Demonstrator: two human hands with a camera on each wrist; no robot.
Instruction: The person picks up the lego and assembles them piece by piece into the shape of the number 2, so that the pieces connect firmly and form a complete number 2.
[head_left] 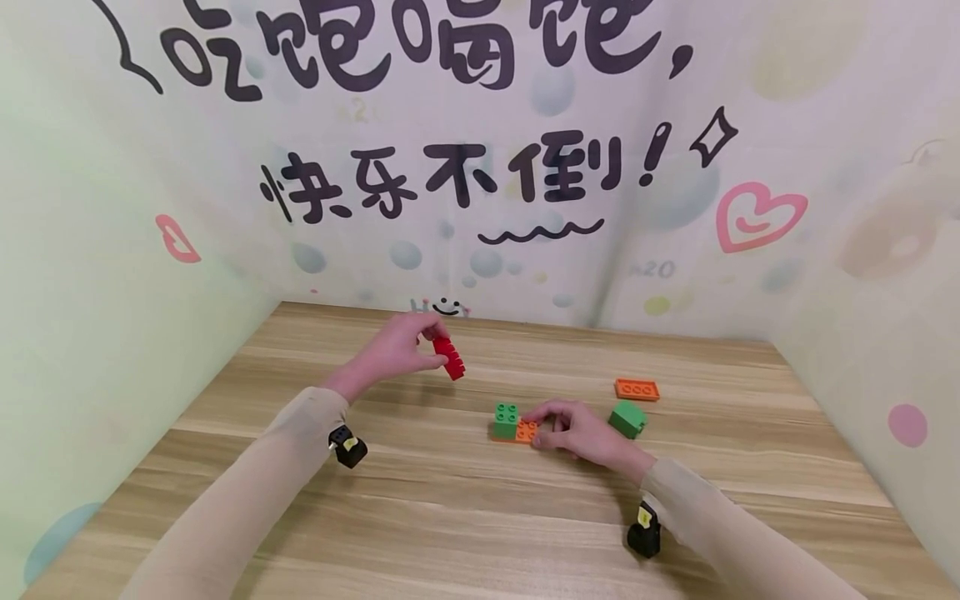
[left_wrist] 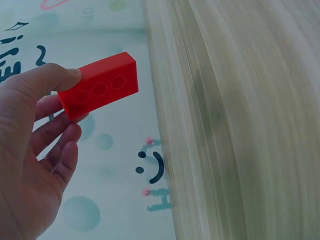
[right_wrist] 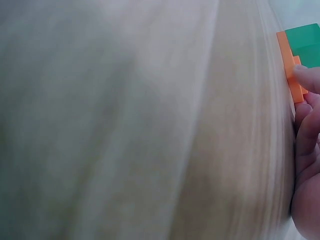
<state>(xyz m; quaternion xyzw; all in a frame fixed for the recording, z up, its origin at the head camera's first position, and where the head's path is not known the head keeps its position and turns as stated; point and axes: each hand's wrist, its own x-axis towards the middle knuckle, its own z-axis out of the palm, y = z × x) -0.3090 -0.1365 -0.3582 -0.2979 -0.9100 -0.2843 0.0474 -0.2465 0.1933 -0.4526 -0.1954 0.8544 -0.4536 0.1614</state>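
Pinched between thumb and fingertips of my left hand (head_left: 397, 346) is a red toy building brick (head_left: 450, 359), raised above the table and tilted. The left wrist view shows the brick's underside (left_wrist: 100, 89) with a row of circles. My right hand (head_left: 583, 432) grips the right end of a flat orange building plate (head_left: 527, 432) on the table, thumb along its near side. On the plate's left half stands a green brick (head_left: 506, 425), studs up. The right wrist view catches the plate (right_wrist: 289, 67) and green brick (right_wrist: 305, 42) at its edge, partly cut off.
Beyond the right hand lies an orange plate (head_left: 637, 389), underside up. A loose green brick (head_left: 627, 419) rests tipped on its side close behind the right hand. The wooden table (head_left: 450, 517) ends at a printed wall cloth (head_left: 360, 267) at the back.
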